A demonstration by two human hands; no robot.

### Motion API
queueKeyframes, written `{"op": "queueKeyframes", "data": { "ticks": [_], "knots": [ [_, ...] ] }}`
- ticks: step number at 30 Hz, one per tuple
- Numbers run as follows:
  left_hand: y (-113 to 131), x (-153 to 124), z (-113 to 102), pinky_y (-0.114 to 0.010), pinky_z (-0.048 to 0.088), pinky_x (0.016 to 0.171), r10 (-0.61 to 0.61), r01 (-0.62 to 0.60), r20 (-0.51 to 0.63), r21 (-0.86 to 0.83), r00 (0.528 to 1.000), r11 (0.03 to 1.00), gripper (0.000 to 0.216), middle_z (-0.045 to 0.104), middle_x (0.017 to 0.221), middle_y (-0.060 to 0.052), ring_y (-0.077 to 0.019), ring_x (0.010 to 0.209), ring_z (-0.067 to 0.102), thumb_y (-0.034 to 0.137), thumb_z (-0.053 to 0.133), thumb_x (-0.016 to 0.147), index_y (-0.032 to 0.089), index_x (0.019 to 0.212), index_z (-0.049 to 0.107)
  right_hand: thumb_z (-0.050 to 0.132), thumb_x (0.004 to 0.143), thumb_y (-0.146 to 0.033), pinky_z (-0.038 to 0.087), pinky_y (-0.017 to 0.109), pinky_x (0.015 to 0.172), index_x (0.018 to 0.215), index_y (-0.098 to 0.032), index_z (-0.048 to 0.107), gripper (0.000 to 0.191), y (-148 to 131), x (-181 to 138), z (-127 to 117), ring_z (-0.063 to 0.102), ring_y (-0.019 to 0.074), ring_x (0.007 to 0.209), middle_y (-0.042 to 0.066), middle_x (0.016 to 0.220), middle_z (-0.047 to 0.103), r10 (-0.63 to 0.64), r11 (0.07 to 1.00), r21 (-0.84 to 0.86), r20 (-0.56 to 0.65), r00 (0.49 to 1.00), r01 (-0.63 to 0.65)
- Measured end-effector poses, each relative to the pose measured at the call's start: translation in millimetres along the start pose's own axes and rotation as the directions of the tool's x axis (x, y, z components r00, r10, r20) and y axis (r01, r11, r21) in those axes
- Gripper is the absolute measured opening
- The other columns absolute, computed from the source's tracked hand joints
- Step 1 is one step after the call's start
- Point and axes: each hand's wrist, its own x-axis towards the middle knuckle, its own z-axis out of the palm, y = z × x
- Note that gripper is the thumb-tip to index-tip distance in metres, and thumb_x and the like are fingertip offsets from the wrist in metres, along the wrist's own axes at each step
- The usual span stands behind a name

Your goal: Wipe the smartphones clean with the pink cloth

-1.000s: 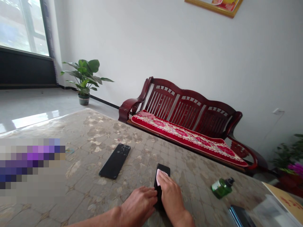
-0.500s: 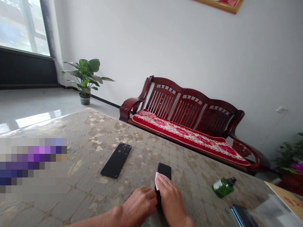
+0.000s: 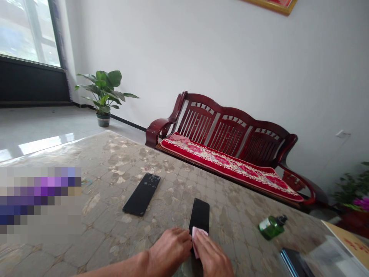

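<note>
A black smartphone (image 3: pixel 200 213) lies on the patterned tablecloth in front of me, its near end hidden by my hands. My left hand (image 3: pixel 170 248), fingers curled, grips the phone's left edge. Under the fingers of my right hand (image 3: pixel 213 252) is a folded pale pink cloth (image 3: pixel 198 235), pressed on the phone's screen around its middle. A second black phone (image 3: pixel 142 194), larger and with light spots on its top face, rests apart to the left.
A green pump bottle (image 3: pixel 271 227) lies tilted at the right. Nearer stand dark, blue-edged devices (image 3: pixel 295 263) beside a tan box (image 3: pixel 350 246) with red writing. Blurred-out purple items (image 3: pixel 47 188) are at the left. A red wooden bench (image 3: pixel 225 134) stands beyond the table (image 3: pixel 109 154).
My right hand has drawn the pink cloth down the phone toward me, uncovering more of the screen's far part. My left hand stays at the phone's edge.
</note>
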Motion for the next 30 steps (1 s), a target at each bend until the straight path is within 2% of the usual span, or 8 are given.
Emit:
{"op": "queueKeyframes", "data": {
  "ticks": [3, 8, 12, 15, 21, 24, 26, 30],
  "knots": [
    [-1, -1, 1, -0.029, 0.051, 0.080, 0.002, -0.002, -0.004, -0.004, 1.000, 1.000, 0.005, 0.069, 0.094, -0.001, -0.0197, 0.087, 0.065, 0.021, 0.062, 0.092, 0.019, 0.087, 0.060, 0.046, 0.083, -0.004, 0.052, 0.029, 0.099, 0.141, -0.018, 0.048, 0.060, 2, 1, -2, 0.060, 0.0195, 0.118, 0.003, 0.134, 0.059, 0.020, 1.000, -0.004, -0.005, 1.000, -0.020],
    [-1, -2, 1, -0.028, 0.051, 0.081, -0.031, 0.031, -0.033, -0.012, 0.999, 0.999, 0.010, 0.067, 0.090, -0.002, -0.0188, 0.086, 0.065, 0.020, 0.056, 0.094, 0.020, 0.085, 0.060, 0.038, 0.082, 0.002, 0.053, 0.036, 0.099, 0.129, -0.014, 0.060, 0.054, 12, 41, 1, 0.062, 0.0212, 0.116, 0.008, 0.127, 0.065, 0.251, 0.968, 0.004, 0.014, 0.968, -0.251],
    [-1, -3, 3, -0.028, 0.051, 0.082, -0.034, 0.033, -0.060, -0.021, 0.998, 0.999, 0.010, 0.067, 0.089, -0.003, -0.0188, 0.085, 0.065, 0.021, 0.054, 0.095, 0.021, 0.088, 0.060, 0.039, 0.083, 0.002, 0.051, 0.039, 0.101, 0.125, -0.013, 0.064, 0.051, 19, 60, 4, 0.062, 0.0227, 0.116, 0.011, 0.125, 0.066, 0.333, 0.943, 0.011, 0.035, 0.942, -0.334],
    [-2, -3, 8, -0.028, 0.051, 0.083, -0.029, 0.027, -0.081, -0.023, 0.996, 0.999, 0.011, 0.067, 0.088, -0.003, -0.0192, 0.086, 0.064, 0.021, 0.053, 0.096, 0.021, 0.088, 0.060, 0.039, 0.081, 0.002, 0.053, 0.038, 0.099, 0.127, -0.012, 0.062, 0.053, 13, 49, 2, 0.063, 0.0228, 0.115, 0.011, 0.125, 0.066, 0.309, 0.951, 0.004, 0.010, 0.951, -0.309],
    [-3, -2, 12, -0.029, 0.050, 0.085, -0.015, 0.014, -0.093, -0.017, 0.996, 1.000, 0.013, 0.066, 0.086, -0.003, -0.0193, 0.088, 0.064, 0.020, 0.053, 0.096, 0.020, 0.084, 0.059, 0.043, 0.080, -0.001, 0.053, 0.029, 0.096, 0.141, -0.017, 0.048, 0.063, -3, -11, -2, 0.061, 0.0202, 0.117, 0.005, 0.132, 0.061, 0.058, 0.997, -0.047, -0.063, 0.996, -0.061],
    [-2, -2, 10, -0.029, 0.050, 0.085, 0.007, -0.007, -0.096, -0.001, 0.995, 1.000, 0.013, 0.066, 0.086, -0.003, -0.0194, 0.089, 0.064, 0.019, 0.053, 0.096, 0.020, 0.084, 0.059, 0.045, 0.082, -0.003, 0.052, 0.027, 0.097, 0.145, -0.021, 0.043, 0.065, -4, -21, -3, 0.060, 0.0192, 0.119, 0.003, 0.134, 0.059, 0.029, 0.999, -0.034, -0.076, 0.997, -0.032],
    [-1, -2, 8, -0.029, 0.050, 0.084, 0.010, -0.009, -0.091, 0.009, 0.996, 1.000, 0.012, 0.066, 0.086, -0.003, -0.0193, 0.088, 0.064, 0.019, 0.053, 0.095, 0.020, 0.085, 0.059, 0.042, 0.081, -0.001, 0.052, 0.027, 0.098, 0.142, -0.022, 0.046, 0.065, -2, -14, -3, 0.061, 0.0180, 0.118, 0.003, 0.132, 0.061, 0.086, 0.996, 0.011, -0.086, 0.993, -0.085],
    [-2, 0, 8, -0.028, 0.051, 0.083, -0.015, 0.016, -0.100, 0.004, 0.995, 1.000, 0.012, 0.065, 0.087, -0.002, -0.0182, 0.085, 0.064, 0.021, 0.052, 0.096, 0.020, 0.086, 0.059, 0.039, 0.081, 0.002, 0.052, 0.032, 0.100, 0.131, -0.021, 0.059, 0.059, 10, 23, -3, 0.062, 0.0186, 0.117, 0.004, 0.127, 0.065, 0.311, 0.947, 0.089, -0.029, 0.950, -0.308]
  ]
}}
